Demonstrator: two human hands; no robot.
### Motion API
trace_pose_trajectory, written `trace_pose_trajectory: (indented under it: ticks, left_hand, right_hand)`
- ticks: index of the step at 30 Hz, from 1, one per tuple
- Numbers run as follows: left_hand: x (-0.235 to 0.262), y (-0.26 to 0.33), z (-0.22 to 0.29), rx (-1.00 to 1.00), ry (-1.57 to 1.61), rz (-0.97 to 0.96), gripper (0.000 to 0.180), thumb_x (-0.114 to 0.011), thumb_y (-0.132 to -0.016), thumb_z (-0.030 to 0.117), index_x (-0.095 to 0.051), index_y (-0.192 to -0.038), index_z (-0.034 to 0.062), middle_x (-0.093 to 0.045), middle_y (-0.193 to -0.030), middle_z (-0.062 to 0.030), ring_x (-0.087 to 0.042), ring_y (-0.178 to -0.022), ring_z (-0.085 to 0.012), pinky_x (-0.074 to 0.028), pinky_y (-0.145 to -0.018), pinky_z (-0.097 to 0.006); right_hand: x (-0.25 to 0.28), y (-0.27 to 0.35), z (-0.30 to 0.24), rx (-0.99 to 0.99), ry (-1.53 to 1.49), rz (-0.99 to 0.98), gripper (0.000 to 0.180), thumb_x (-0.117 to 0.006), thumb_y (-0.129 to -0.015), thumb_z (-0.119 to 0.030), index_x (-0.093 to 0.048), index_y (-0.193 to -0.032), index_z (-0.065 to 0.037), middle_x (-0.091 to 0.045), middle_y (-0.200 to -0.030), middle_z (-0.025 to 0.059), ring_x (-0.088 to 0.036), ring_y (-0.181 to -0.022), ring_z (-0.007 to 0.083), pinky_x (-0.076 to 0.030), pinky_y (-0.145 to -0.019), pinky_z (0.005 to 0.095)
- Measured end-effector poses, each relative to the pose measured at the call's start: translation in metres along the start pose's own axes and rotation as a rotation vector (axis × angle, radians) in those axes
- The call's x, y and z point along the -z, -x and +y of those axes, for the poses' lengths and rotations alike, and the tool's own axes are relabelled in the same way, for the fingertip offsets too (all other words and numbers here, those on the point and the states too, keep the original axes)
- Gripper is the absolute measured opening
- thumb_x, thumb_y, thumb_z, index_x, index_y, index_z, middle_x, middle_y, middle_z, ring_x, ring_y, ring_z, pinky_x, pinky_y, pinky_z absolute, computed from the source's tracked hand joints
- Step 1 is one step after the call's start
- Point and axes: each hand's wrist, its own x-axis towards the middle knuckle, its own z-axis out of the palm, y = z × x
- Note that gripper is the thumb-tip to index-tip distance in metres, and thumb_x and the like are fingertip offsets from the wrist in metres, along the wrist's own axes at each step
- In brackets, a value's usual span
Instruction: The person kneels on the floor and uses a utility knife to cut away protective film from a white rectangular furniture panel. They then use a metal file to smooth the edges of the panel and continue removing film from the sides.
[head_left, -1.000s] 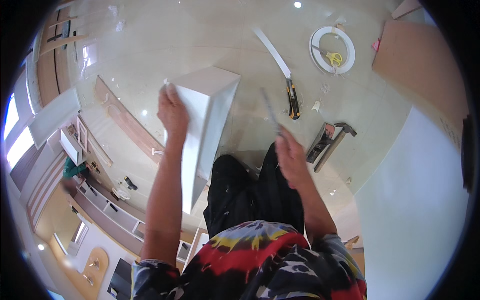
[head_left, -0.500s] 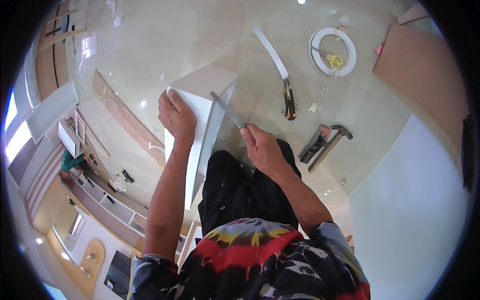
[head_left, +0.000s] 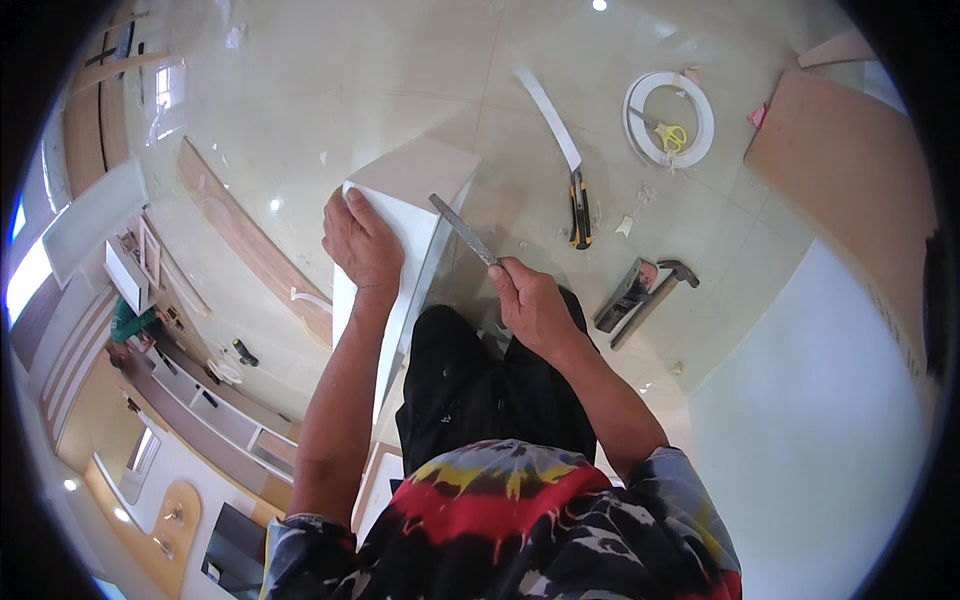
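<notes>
White box: the long white rectangular panel box (head_left: 416, 232) lies on the glossy pale tiled floor (head_left: 400, 60), at the left of your knees, its narrow end away from you.
Left hand: your left hand (head_left: 362, 240) lies over the box's far left corner, thumb along the top, fingers bent down the left side; you cannot tell from here whether they pinch the edge or only press.
Right hand: your right hand (head_left: 532, 305) is closed, thumb and fingers pinching one end of the flat grey metal file (head_left: 463, 229).
File tip: it points at the box's long right edge, near the far end; contact is unclear.
Knife and strip: right of the box, your black-and-orange utility knife (head_left: 580, 212) meets a white curved strip (head_left: 548, 115).
Ring: toward the floor's far right, yellow-handled scissors (head_left: 668, 133) lie within the white coiled roll (head_left: 705, 120).
Hammer: the claw hammer (head_left: 648, 308) lies beside a dark hand plane (head_left: 627, 295), right of your knees.
</notes>
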Motion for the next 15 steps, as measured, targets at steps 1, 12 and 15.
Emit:
trace_pose_trajectory:
  ticks: [1, 12, 15]
  left_hand:
    - [0.000, -0.001, 0.001, -0.001, -0.002, -0.002, 0.050, -0.028, -0.107, 0.038, -0.057, -0.124, 0.0015, -0.062, -0.115, -0.0222, -0.057, -0.108, -0.0427, -0.040, -0.096, -0.049]
    - [0.000, -0.003, 0.000, 0.018, 0.011, -0.015, 0.045, -0.033, -0.106, 0.038, -0.057, -0.122, 0.0042, -0.062, -0.113, -0.0151, -0.055, -0.111, -0.0361, -0.038, -0.095, -0.049]
    - [-0.002, 0.000, -0.001, 0.023, -0.003, -0.023, 0.045, -0.033, -0.106, 0.038, -0.057, -0.124, 0.0043, -0.062, -0.113, -0.0147, -0.055, -0.112, -0.0354, -0.037, -0.096, -0.049]
  right_hand:
    - [0.001, -0.001, -0.002, -0.004, 0.006, -0.003, 0.026, -0.053, -0.102, -0.021, -0.054, -0.088, 0.001, -0.058, -0.072, 0.0267, -0.056, -0.070, 0.0494, -0.044, -0.060, 0.0519]
    - [0.014, -0.029, -0.018, 0.002, 0.025, -0.016, 0.026, -0.053, -0.103, -0.022, -0.057, -0.093, 0.003, -0.053, -0.066, 0.0244, -0.049, -0.061, 0.0444, -0.043, -0.058, 0.0445]
    - [0.019, -0.011, -0.022, -0.048, 0.081, -0.083, 0.027, -0.054, -0.102, -0.023, -0.057, -0.093, 0.002, -0.053, -0.066, 0.0244, -0.050, -0.061, 0.0444, -0.043, -0.057, 0.0445]
